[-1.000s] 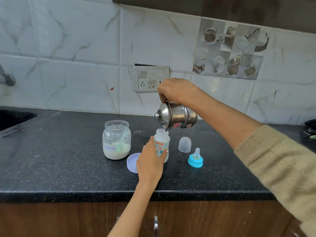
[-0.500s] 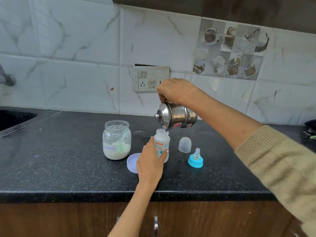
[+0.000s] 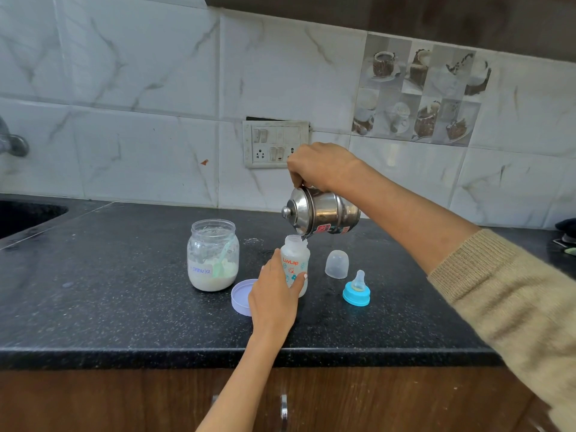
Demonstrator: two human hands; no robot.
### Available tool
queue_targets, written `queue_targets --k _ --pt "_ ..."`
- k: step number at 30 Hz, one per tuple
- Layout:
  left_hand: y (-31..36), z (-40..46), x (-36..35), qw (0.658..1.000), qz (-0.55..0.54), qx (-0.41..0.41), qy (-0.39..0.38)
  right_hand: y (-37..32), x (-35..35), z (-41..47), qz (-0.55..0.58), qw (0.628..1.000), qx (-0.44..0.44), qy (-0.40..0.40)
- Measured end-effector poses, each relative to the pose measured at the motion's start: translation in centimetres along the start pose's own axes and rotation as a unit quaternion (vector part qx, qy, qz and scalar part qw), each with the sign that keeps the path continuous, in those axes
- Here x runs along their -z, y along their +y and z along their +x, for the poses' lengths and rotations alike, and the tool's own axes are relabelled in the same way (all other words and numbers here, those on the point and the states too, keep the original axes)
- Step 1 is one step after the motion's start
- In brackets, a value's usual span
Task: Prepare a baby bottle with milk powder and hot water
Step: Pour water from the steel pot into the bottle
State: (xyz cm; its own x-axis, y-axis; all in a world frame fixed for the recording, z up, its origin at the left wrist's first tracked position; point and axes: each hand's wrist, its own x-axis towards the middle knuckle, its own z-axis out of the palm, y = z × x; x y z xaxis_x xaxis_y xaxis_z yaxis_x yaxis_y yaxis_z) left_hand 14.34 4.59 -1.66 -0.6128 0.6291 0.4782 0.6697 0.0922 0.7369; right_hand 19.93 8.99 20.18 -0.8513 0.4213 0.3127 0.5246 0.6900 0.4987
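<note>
A small white baby bottle with printed flowers stands open on the black countertop. My left hand grips its lower body. My right hand holds a lidded steel kettle tipped to the left, its spout right over the bottle's mouth. To the left stands an open glass jar of milk powder with a green scoop inside. Its lilac lid lies beside my left hand.
A clear bottle cap and a blue ring with teat lie right of the bottle. A sink sits at far left with a tap above. A switchboard is on the tiled wall. Dark objects at far right.
</note>
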Motion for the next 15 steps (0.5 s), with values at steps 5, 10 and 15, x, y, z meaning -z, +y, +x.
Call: queue_targets --k 5,10,15 --pt "-0.1 0.0 -0.1 1.000 0.001 0.000 0.000 0.0 -0.1 0.1 0.002 1.000 -0.001 0.002" --pt "-0.1 0.0 -0.1 1.000 -0.002 -0.006 0.002 0.4 -0.1 -0.4 0.043 0.999 -0.022 0.008" --pt "-0.3 0.1 -0.2 1.000 -0.003 -0.008 0.004 2.3 -0.8 -1.4 0.127 0.989 -0.080 -0.001"
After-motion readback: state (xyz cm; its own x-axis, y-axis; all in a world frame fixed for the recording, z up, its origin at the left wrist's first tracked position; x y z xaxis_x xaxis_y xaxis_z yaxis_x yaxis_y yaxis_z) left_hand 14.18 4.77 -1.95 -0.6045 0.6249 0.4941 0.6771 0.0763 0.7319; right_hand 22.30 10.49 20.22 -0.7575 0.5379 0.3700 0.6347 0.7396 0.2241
